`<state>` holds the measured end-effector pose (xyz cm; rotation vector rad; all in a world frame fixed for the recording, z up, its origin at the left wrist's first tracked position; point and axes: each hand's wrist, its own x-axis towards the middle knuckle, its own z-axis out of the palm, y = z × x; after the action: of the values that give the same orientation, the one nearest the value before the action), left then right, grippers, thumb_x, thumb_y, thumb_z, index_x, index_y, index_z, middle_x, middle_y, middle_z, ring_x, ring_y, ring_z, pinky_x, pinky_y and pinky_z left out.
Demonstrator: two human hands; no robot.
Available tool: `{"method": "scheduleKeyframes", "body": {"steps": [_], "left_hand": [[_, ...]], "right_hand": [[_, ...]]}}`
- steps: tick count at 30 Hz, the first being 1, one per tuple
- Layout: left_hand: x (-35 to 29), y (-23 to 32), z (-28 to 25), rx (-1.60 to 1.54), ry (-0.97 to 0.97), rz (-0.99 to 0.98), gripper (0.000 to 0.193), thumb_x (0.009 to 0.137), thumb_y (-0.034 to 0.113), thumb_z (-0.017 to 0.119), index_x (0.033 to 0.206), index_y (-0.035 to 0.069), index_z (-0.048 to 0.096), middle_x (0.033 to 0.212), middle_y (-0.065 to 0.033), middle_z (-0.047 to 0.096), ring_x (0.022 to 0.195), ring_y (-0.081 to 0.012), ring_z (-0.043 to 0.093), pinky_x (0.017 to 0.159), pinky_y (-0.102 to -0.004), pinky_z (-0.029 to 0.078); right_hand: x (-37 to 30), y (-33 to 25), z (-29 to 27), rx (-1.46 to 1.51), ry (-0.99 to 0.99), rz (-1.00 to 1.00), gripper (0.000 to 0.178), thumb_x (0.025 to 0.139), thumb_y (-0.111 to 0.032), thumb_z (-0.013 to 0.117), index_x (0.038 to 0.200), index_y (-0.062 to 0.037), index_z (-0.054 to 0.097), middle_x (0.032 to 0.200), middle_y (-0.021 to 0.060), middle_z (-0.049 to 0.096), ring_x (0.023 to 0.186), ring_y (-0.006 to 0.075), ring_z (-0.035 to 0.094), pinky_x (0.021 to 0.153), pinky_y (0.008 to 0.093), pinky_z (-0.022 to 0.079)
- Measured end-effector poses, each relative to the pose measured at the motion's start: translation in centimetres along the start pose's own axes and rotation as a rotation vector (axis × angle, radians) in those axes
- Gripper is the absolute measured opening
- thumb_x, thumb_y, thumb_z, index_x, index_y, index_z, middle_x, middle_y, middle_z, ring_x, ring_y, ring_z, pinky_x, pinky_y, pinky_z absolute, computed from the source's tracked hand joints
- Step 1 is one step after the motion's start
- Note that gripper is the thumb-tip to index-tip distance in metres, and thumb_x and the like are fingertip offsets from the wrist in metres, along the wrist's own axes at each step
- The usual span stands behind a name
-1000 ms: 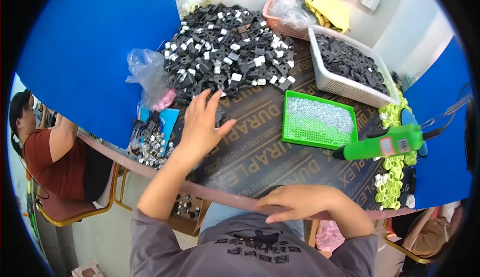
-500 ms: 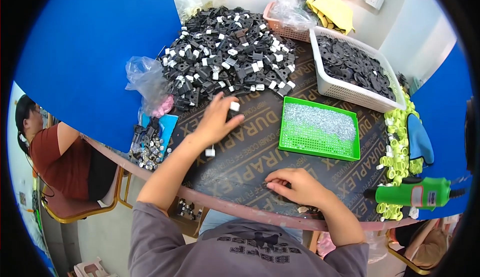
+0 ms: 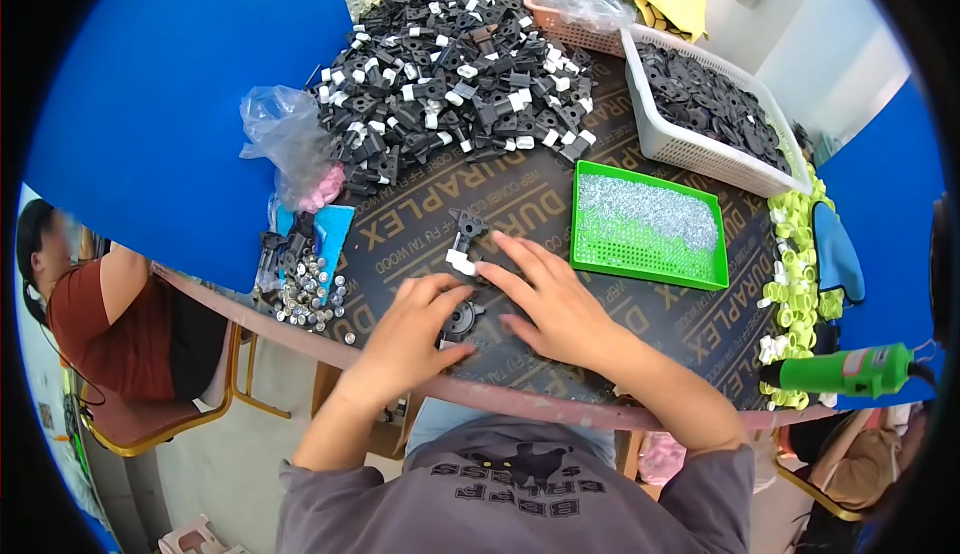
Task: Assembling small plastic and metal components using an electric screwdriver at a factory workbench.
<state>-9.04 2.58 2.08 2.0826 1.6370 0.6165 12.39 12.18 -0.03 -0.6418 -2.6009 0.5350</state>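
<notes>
My left hand is over the near part of the dark table, thumb and forefinger apart. Between them lies a black plastic part with a round face, partly covered by the hand. My right hand has its fingers spread, with a fingertip close to the white end of a black-and-white plastic part. Whether that fingertip touches it I cannot tell. This part lies on the table just beyond both hands. Farther off is a big heap of similar black-and-white parts.
A green tray of small silvery pieces stands to the right. Behind it is a white basket of black discs. Yellow-green rings and a green power screwdriver lie far right. Round metal pieces lie left. A person sits at left.
My left hand has come back from the heap toward me. My right hand has moved left and opened its fingers. A black-and-white part now lies on the table between heap and hands.
</notes>
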Motion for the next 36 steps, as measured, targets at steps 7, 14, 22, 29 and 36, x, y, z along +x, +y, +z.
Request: {"method": "scheduleKeyframes", "body": {"steps": [7, 14, 22, 29, 36], "left_hand": [[-1.1, -1.2, 1.9, -0.04, 0.267, -0.109, 0.048, 0.072, 0.01, 0.081, 0.116, 0.004, 0.063, 0.113, -0.0135, 0.064, 0.108, -0.0341, 0.058, 0.094, -0.0401, 0.046], [-1.5, -1.5, 0.8, -0.252, 0.279, -0.19, 0.042, 0.073, 0.009, 0.082, 0.111, 0.002, 0.066, 0.109, -0.0124, 0.066, 0.102, -0.0292, 0.065, 0.086, -0.0354, 0.05], [-1.7, -7.4, 0.9, -0.147, 0.492, -0.366, 0.033, 0.076, 0.015, 0.081, 0.105, 0.005, 0.067, 0.108, -0.01, 0.067, 0.103, -0.0303, 0.061, 0.089, -0.0384, 0.048], [-1.6, -1.9, 0.8, -0.181, 0.33, -0.235, 0.037, 0.079, 0.014, 0.079, 0.111, 0.005, 0.063, 0.112, -0.0116, 0.056, 0.09, -0.0278, 0.058, 0.078, -0.0363, 0.051], [-1.3, 0.7, 4.6, -0.353, 0.146, -0.161, 0.042, 0.085, 0.009, 0.074, 0.125, 0.006, 0.061, 0.113, -0.0102, 0.051, 0.072, -0.0192, 0.06, 0.068, -0.0308, 0.052]], "right_hand": [[4.6, -0.5, 4.1, 0.118, 0.062, -0.004, 0.043, 0.086, -0.023, 0.071, 0.125, -0.011, 0.06, 0.115, 0.0131, 0.063, 0.103, 0.0342, 0.057, 0.09, 0.0421, 0.048], [4.8, 0.7, 4.1, 0.275, -0.065, 0.055, 0.03, 0.087, -0.027, 0.07, 0.109, -0.0067, 0.068, 0.109, 0.0137, 0.064, 0.105, 0.0344, 0.056, 0.092, 0.0418, 0.048], [3.3, 2.0, 1.9, 0.469, -0.334, 0.317, 0.054, 0.08, -0.025, 0.081, 0.126, -0.0031, 0.063, 0.11, 0.0146, 0.057, 0.088, 0.0243, 0.062, 0.081, 0.0348, 0.052], [0.2, 1.9, -0.1, 0.457, -0.148, 0.304, 0.035, 0.078, -0.013, 0.079, 0.11, -0.0063, 0.066, 0.105, 0.0106, 0.054, 0.084, 0.0246, 0.06, 0.074, 0.0336, 0.052], [-9.1, 0.9, -1.8, -0.062, 0.106, 0.222, 0.027, 0.08, 0.001, 0.064, 0.105, -0.0107, 0.061, 0.106, 0.0099, 0.054, 0.089, 0.0311, 0.062, 0.074, 0.0399, 0.051]]}}
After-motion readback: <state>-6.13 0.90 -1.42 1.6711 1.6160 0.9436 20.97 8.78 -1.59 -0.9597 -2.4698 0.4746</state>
